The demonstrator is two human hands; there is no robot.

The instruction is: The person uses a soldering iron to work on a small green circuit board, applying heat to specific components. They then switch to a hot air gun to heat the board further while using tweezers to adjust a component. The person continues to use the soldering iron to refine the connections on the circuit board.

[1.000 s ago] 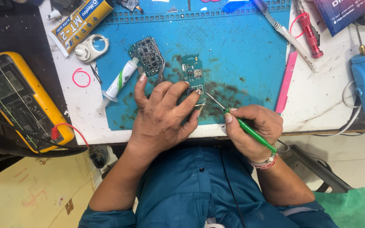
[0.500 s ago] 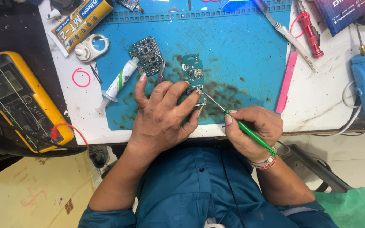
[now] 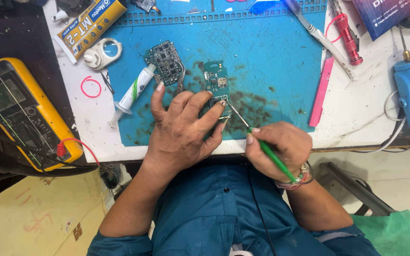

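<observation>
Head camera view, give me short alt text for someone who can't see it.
Seen from above, a left hand steadies a small green circuit board on a blue work mat while the right hand touches it with a green-handled screwdriver. A yellow multimeter lies at the left.

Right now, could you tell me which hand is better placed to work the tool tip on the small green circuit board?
The right hand: it grips the green-handled screwdriver, tip at the green circuit board. The left hand pins the board.

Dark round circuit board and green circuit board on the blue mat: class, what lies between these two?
In the head view, metal tweezers lie between the dark round circuit board and the green circuit board, on the blue mat, just above the left hand.
</observation>
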